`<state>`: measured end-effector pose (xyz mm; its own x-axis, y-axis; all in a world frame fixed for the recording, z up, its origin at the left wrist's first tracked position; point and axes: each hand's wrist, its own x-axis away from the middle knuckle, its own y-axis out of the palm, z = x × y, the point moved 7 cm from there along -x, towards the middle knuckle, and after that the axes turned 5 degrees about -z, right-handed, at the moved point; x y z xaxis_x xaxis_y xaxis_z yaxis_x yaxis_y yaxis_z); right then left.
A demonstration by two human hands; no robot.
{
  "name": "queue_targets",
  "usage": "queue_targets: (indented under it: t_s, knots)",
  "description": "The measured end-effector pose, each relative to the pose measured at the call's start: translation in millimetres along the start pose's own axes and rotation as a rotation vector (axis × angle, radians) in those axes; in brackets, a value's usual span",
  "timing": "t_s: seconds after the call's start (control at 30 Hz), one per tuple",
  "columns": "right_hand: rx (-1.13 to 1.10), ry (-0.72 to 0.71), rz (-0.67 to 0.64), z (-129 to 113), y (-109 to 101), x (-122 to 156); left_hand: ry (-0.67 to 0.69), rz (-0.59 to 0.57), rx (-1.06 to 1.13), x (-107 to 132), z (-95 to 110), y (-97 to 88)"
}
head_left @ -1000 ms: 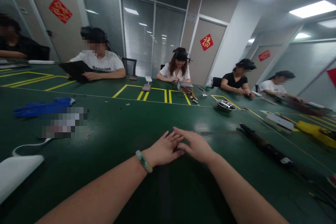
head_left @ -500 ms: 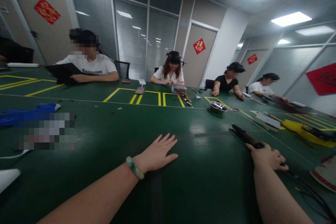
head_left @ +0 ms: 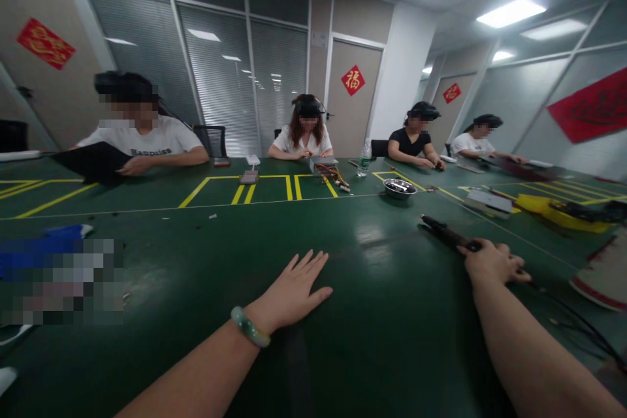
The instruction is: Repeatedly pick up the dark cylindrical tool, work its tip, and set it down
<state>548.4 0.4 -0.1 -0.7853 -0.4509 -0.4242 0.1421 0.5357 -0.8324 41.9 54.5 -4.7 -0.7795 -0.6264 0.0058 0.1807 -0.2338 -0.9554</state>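
Observation:
My left hand [head_left: 294,289] lies flat on the green table [head_left: 206,287], fingers spread, holding nothing; a pale green bangle [head_left: 249,327] circles its wrist. My right hand [head_left: 492,262] reaches to the right and closes over a long black tool [head_left: 443,232] that lies on the table. The tool's front end sticks out past my fingers toward the left. A thin black cable [head_left: 582,326] trails from under the hand toward the right edge.
A metal bowl [head_left: 399,188] stands beyond the tool. Farther right lie a flat grey device [head_left: 482,200], a yellow object [head_left: 563,215] and a white, red-rimmed object [head_left: 605,277]. Blue gloves [head_left: 44,248] are at left. Several people sit across the table.
My hands were together at the middle; the right one has gone right and closed on the black tool. The left hand stays flat. The view has turned to the right.

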Motion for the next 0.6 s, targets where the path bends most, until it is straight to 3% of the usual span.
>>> queue_targets:
  t_s: [0.13,0.3,0.43,0.6]
  knots:
    - [-0.001,0.001,-0.078,-13,-5,9,-0.007,-0.008,-0.020,0,4,-1.1]
    - [0.010,-0.227,-0.037,-50,-15,29,-0.027,0.013,-0.031,0,1,1.5]
    - [0.005,-0.472,-0.077,-111,-19,68,-0.026,0.031,-0.033,0,0,2.4]
    - [-0.174,-0.748,-0.229,-201,-19,154,-0.008,0.132,-0.093,-1,9,-8.7]
